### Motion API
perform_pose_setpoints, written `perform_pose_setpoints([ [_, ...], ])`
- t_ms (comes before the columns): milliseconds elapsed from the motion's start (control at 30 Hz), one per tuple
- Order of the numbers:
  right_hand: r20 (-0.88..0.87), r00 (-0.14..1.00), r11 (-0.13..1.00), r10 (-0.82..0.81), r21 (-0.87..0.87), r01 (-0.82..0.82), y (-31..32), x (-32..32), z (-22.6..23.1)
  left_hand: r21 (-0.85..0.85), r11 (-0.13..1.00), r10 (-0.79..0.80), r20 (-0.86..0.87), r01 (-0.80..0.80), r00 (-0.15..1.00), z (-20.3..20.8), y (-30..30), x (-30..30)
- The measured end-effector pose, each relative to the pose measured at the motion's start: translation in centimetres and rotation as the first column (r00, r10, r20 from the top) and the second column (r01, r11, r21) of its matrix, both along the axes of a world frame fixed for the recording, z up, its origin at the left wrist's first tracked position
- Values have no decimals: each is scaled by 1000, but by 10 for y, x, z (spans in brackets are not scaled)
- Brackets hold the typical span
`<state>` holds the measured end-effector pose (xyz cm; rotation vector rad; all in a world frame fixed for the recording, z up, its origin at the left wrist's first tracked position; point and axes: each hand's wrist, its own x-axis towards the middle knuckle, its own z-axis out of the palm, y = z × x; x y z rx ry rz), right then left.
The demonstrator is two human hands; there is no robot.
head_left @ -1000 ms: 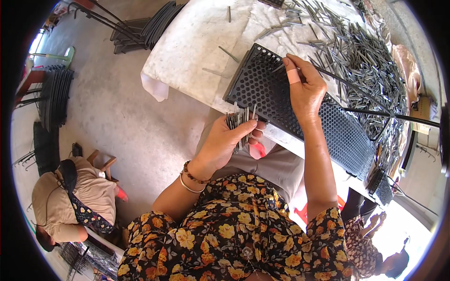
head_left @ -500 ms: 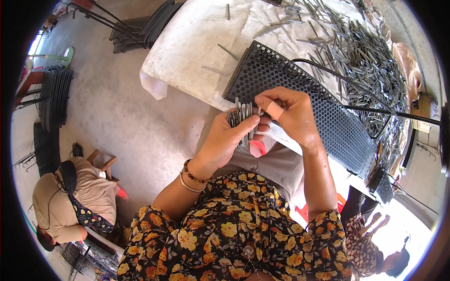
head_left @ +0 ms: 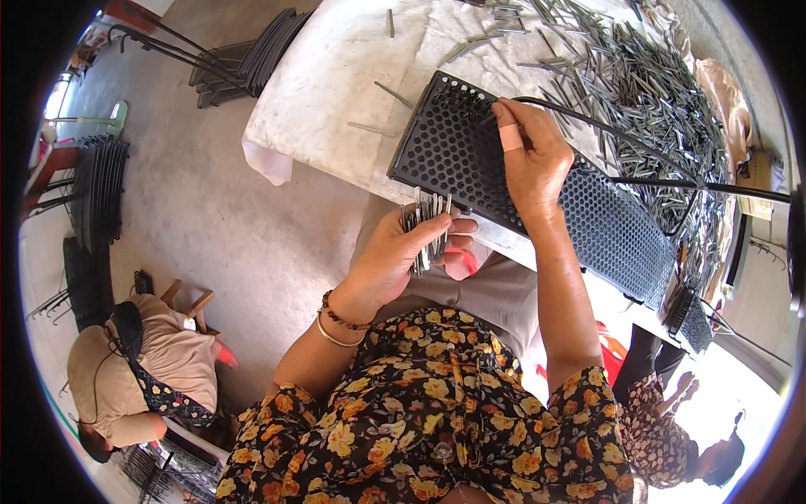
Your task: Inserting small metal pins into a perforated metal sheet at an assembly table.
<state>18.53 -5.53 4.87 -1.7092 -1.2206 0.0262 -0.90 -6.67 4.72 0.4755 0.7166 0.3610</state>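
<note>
My left hand is closed around a bundle of thin grey metal strips, held upright in front of my lap just off the table's near edge. My right hand reaches over a black perforated panel, a light band wrapped round one digit. Its thumb and fingertips pinch together at the panel's far edge, by a row of short dark pieces standing there. What lies between those fingertips is too small to make out. A black rod runs along the panel's far side, behind my right hand.
Loose metal strips lie in a large heap at the table's right, with a few scattered on the white table cover. Stacked black panels stand at the far left. One person sits at lower left, another at lower right.
My right hand has moved away from the bundle, forward to the panel's far edge. My left hand still holds the strips, slightly lower. The view has shifted a little.
</note>
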Motion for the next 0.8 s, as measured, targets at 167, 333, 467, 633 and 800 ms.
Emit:
perform_pose_setpoints([
  [167,229,969,996,92,-32,-87,-4,-2,-1,-60,998,-15,6,15,1000,7,2,1],
  [333,-153,976,978,157,-110,-175,-27,-6,20,10,1000,-21,33,21,999,11,-2,4],
  [467,-476,878,980,-37,-188,-61,-41,-11,30,43,997,-61,35,59,998,16,-5,13],
  [633,-353,934,984,45,-144,-102,-70,6,39,68,987,-147,18,146,989,9,-17,23],
  [800,-339,929,966,-148,-253,61,-155,8,24,167,986,19,-81,-6,997,12,-5,7],
])
